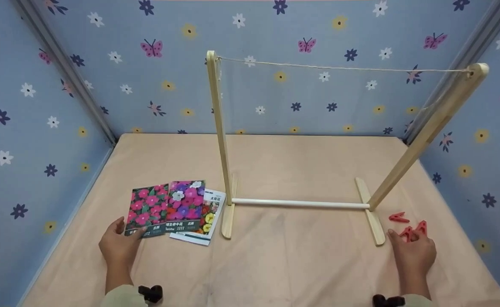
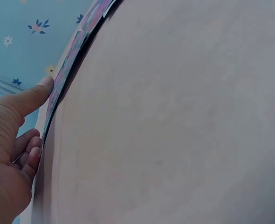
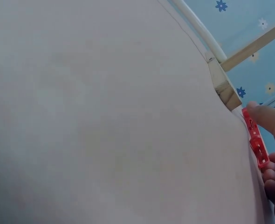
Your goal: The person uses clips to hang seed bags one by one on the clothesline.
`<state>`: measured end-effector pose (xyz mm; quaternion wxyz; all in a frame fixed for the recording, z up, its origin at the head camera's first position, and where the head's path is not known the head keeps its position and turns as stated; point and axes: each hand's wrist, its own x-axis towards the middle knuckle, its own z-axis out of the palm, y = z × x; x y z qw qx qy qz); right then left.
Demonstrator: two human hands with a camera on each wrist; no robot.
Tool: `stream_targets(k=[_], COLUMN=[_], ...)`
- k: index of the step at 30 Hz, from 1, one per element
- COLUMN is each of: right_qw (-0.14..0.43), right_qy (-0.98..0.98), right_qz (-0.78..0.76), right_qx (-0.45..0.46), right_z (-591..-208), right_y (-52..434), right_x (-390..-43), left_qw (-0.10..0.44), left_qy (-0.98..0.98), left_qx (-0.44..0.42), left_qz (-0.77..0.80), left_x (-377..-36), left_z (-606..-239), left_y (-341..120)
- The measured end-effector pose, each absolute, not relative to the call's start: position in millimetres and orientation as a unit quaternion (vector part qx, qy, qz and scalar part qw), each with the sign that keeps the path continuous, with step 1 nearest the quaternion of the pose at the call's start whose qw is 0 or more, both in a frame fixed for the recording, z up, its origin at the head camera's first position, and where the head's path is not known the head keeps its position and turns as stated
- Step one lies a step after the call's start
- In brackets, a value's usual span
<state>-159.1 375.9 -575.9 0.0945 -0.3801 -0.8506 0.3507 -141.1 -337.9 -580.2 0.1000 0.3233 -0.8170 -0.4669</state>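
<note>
My left hand [image 1: 119, 245] pinches the near left corner of a seed packet [image 1: 149, 204] printed with pink flowers, thumb on top and fingers at its edge. This packet overlaps a second one [image 1: 186, 200] with purple and pink flowers, which lies over a white-bordered packet [image 1: 209, 219]. On the other side, my right hand [image 1: 416, 256] is at the red clothespins, its thumb and curled fingers around a clothespin [image 1: 406, 233]. Another clothespin [image 1: 421, 228] stands out beyond the fingers, and a third [image 1: 399, 217] lies a little farther off. In the right wrist view, red clothespins [image 3: 255, 140] show between thumb and fingers.
A wooden frame stands between the hands, with a left post [image 1: 219, 128], a right post [image 1: 429, 136] and a white crossbar [image 1: 301, 204] low down. Thin string [image 1: 339, 68] runs between the post tops. Flower-patterned panels [image 1: 275, 94] enclose the cloth-covered table [image 1: 292, 256].
</note>
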Motion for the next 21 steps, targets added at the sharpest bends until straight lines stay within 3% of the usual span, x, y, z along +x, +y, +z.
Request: stream_targets(k=[21], right_qw=[0.117], right_qy=[-0.857], right_qz=[0.33], right_qx=[-0.378], right_z=[-578.3], right_y=[378.0], right_x=[-158.5], left_qw=[0.101], left_qy=[-0.828], left_qx=[0.307], left_qz=[-0.458], left_x=[-140.8], left_z=[-578.3], left_y=[-332.6])
